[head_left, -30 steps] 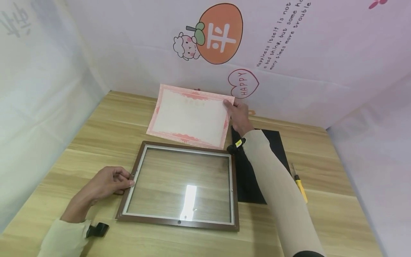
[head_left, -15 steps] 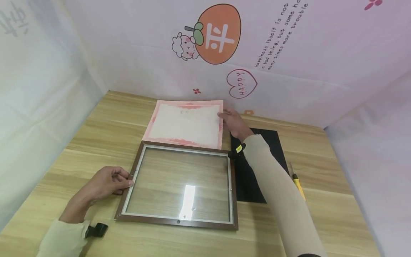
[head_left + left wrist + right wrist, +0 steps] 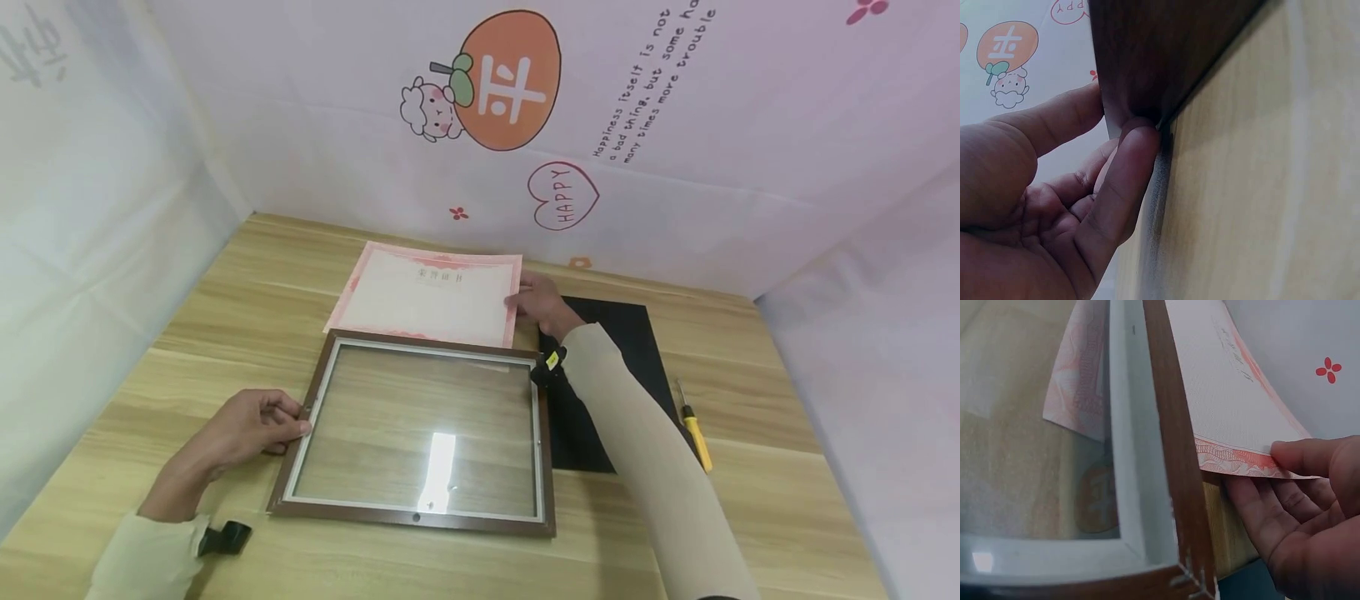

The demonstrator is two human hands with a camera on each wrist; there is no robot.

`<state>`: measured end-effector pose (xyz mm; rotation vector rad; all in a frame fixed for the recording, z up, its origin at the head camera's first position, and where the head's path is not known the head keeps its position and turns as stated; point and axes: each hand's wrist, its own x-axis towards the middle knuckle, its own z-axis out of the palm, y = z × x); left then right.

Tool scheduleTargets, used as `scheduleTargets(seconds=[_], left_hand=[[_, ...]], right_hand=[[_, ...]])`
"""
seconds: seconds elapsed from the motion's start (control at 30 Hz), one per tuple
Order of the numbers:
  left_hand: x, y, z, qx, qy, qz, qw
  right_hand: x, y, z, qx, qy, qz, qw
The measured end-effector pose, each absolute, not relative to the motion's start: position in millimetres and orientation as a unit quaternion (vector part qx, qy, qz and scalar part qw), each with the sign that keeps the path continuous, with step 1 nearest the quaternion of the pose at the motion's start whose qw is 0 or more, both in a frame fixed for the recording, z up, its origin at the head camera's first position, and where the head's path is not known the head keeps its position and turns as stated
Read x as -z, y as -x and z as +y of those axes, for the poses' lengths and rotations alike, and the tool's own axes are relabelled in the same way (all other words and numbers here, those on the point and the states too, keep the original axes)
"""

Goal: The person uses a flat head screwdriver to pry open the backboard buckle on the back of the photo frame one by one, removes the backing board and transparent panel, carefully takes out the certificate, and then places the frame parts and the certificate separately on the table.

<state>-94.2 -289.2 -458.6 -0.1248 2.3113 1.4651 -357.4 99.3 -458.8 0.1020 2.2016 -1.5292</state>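
Note:
A brown picture frame [image 3: 546, 450] with a silvery inner lip and a glass pane lies on the table. My left hand [image 3: 251, 425] pinches its left side; in the left wrist view the fingers [image 3: 1125, 169] touch the frame's lower edge. Behind the frame is a white certificate [image 3: 435, 292] with a pink border, its near edge along the frame's far side. My right hand [image 3: 542, 302] pinches the certificate's right edge, thumb on top and fingers beneath, as the right wrist view shows. Pink print [image 3: 1079, 375] shows in the glass there; I cannot tell if it is reflected.
A black board [image 3: 581, 417] lies right of the frame, partly under the right forearm. Beyond it rests a screwdriver [image 3: 697, 437] with a yellow handle. Printed cloth walls [image 3: 322, 142] stand behind and at both sides of the wooden table [image 3: 765, 492].
My right hand has lowered the certificate and drawn it toward the frame, so it now slopes flatter and its printed characters show more clearly. My left hand stays on the frame.

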Motion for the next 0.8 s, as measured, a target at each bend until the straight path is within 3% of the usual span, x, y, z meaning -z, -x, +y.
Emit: scheduleTargets(seconds=[0.13, 0.4, 0.8], left_hand=[[458.6, 94.0, -288.7, -0.521, 0.047, 0.828, 0.201], [455.0, 93.0, -285.3, -0.513, 0.042, 0.836, 0.192], [454.1, 88.1, -283.7, -0.487, 0.05, 0.855, 0.172]], right_hand=[[458.7, 355.8, 99.5, 0.547, -0.037, 0.8, 0.243], [462.7, 356.3, 99.5, 0.534, -0.061, 0.825, 0.176], [463.5, 354.0, 98.8, 0.506, -0.062, 0.844, 0.166]])
